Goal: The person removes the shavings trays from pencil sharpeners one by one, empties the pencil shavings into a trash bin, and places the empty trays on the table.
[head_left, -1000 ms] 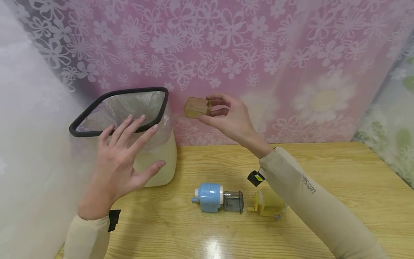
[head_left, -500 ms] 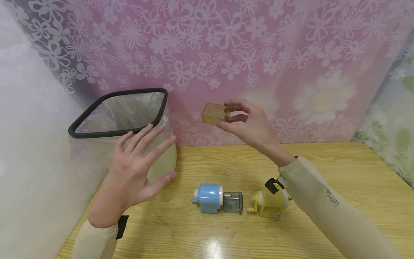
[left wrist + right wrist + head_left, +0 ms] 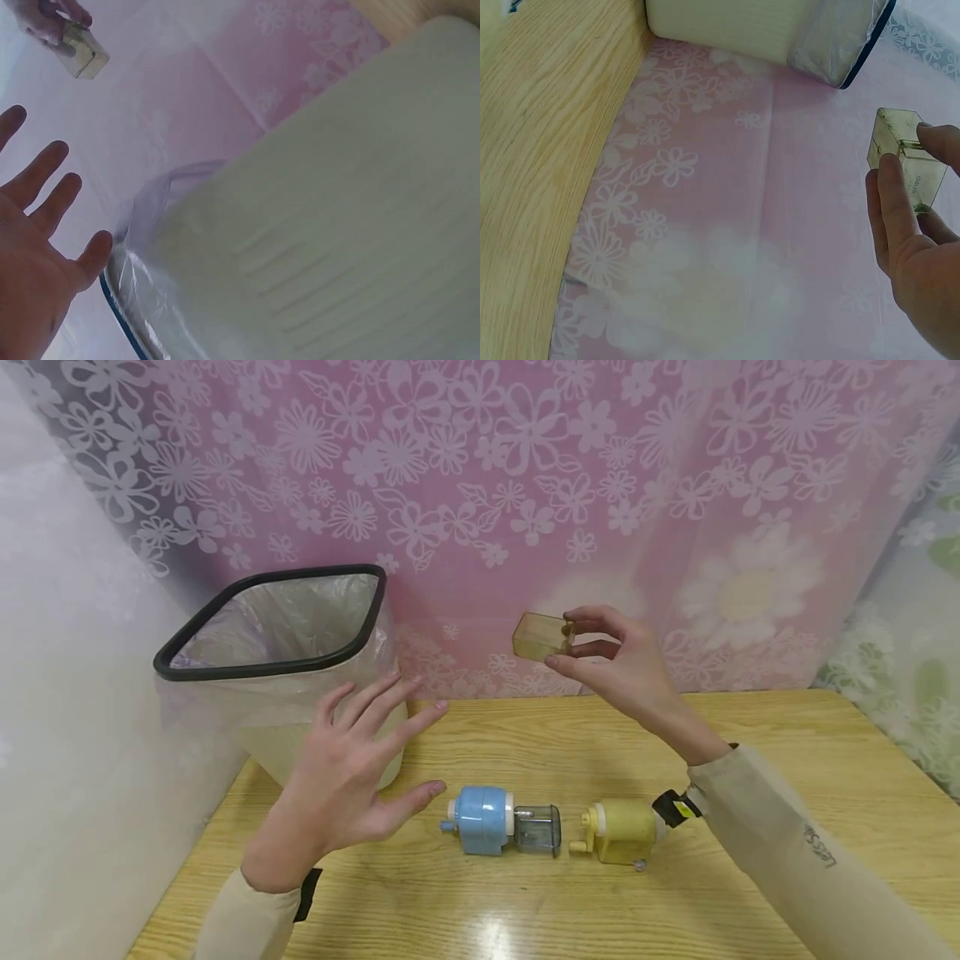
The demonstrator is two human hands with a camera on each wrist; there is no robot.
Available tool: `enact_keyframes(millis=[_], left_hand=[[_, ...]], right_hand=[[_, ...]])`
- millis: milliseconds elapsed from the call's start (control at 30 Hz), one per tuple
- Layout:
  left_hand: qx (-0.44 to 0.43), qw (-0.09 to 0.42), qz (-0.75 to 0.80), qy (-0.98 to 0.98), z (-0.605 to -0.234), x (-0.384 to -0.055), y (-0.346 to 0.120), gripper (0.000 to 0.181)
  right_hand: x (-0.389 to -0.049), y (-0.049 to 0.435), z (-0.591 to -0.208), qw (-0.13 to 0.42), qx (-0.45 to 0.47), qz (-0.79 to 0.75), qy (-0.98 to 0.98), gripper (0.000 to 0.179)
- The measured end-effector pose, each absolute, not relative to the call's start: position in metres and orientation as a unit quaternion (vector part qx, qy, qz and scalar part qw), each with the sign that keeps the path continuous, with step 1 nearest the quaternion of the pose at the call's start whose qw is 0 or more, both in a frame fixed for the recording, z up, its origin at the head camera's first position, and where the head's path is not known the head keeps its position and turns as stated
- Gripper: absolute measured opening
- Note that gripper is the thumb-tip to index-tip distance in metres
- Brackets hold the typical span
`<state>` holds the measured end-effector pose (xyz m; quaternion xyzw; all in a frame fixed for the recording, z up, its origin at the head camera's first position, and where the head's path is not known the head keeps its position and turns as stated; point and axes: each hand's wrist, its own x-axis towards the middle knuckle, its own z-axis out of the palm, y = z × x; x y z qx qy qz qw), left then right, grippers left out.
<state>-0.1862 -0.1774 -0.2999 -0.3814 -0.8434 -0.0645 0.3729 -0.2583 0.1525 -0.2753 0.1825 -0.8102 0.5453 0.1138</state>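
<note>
Between thumb and fingers, my right hand (image 3: 637,672) pinches the end of a translucent yellow shavings drawer (image 3: 536,637) in the air above the table's back edge. The right wrist view shows the same drawer (image 3: 891,129) at its right side. My left hand (image 3: 341,777) holds nothing; its fingers are spread in front of the bin's lower right side. Below the hands, a blue crank pencil sharpener (image 3: 482,821) lies on the table with its smoky grey drawer (image 3: 537,829) sticking out to the right. Beside it is a yellow crank pencil sharpener (image 3: 626,831).
A cream bin with a black rim (image 3: 225,675) and a clear liner stands at the table's back left. A pink flowered cloth (image 3: 480,510) hangs behind the wooden table (image 3: 450,910). White sheeting (image 3: 75,735) borders the left side.
My right hand has carried the yellow drawer to the right and slightly down, away from the bin. The left hand has drawn back right and down from the bin's rim, fingers still spread.
</note>
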Motion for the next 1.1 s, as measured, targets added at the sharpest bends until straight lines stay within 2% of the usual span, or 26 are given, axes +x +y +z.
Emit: enact_keyframes(millis=[133, 667, 900, 1100], left_hand=[[-0.385, 0.353, -0.061, -0.851, -0.308, -0.188, -0.173, 0.069], [-0.411, 0.33, -0.069, -0.847, -0.335, -0.193, -0.155, 0.067], [-0.424, 0.294, -0.072, -0.853, -0.346, -0.192, -0.149, 0.069], [-0.438, 0.288, -0.069, -0.848, -0.352, -0.193, -0.143, 0.077]], right_hand=[[-0.255, 0.159, -0.278, 0.108, 0.175, 0.546, -0.812, 0.055], [-0.242, 0.189, -0.291, 0.096, 0.145, 0.531, -0.829, 0.055], [-0.236, 0.199, -0.299, 0.087, 0.121, 0.529, -0.835, 0.055], [-0.231, 0.21, -0.307, 0.103, 0.135, 0.509, -0.844, 0.057]])
